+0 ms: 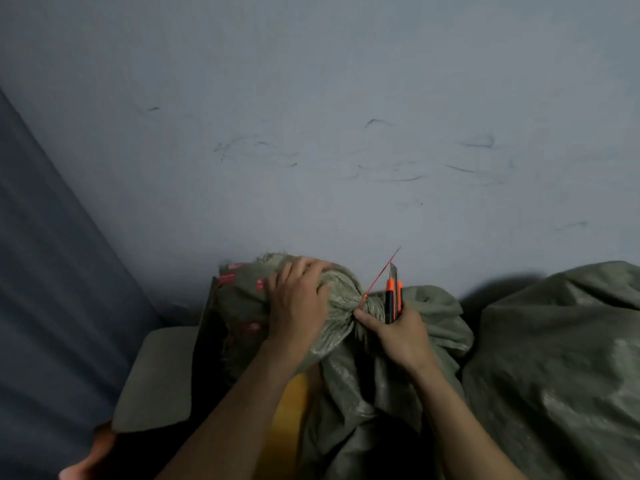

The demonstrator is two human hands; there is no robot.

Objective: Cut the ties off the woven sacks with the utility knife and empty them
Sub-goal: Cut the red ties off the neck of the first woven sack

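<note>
- A cardboard flap (156,375) juts out at lower left. It seems to belong to a box under the sack's mouth, probably put there to catch the contents.
- The left hand (301,299) sits over the bunched top of the woven sack (349,382), its grip curled round the gathered cloth. This probably pulls the neck taut and steadies it for the cut.
- The red tie (366,296) cinches the neck between the two hands, and its loose end sticks up and away. The sack is not yet opened.
- The utility knife (394,296) stands just right of the knot with its blade out and pointing away from the body, a safe direction. Whether the edge touches the tie I cannot tell.
- The right hand (398,337) has its grip wrapped round the knife's handle. The thumb reaches to the neck by the knot, likely to brace it.
- A second sack (561,358) slumps on the scuffed grey floor (346,133) at right, touching the first and apparently waiting its turn.
</note>
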